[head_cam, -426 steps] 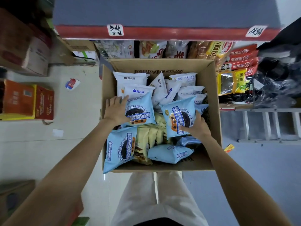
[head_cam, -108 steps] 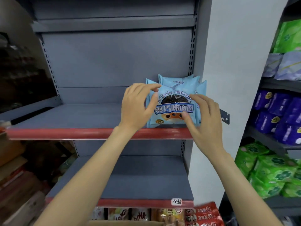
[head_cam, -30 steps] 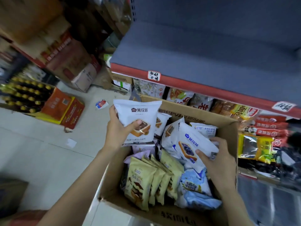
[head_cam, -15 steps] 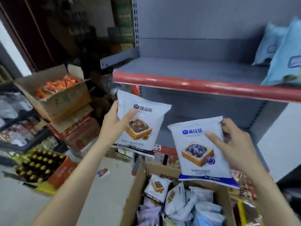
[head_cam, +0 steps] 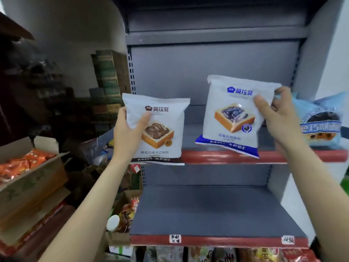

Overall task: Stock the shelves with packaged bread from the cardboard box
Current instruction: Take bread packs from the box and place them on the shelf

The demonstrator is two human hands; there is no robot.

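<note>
In front of the grey shelf (head_cam: 217, 137), the left hand (head_cam: 128, 133) grips a white chocolate pack (head_cam: 160, 129) by its left edge, held clear of the red lip. The right hand (head_cam: 277, 118) pinches a white blueberry pack (head_cam: 234, 114) at its upper right corner, tilted, above the shelf front. A blue pack (head_cam: 321, 123) stands on the shelf at right.

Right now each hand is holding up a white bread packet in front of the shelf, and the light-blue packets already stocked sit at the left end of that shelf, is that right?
Not quite: in the head view the light-blue packets sit at the right end of the shelf, beside the right hand. The rest holds: the left hand grips the chocolate packet and the right grips the blueberry packet.
</note>
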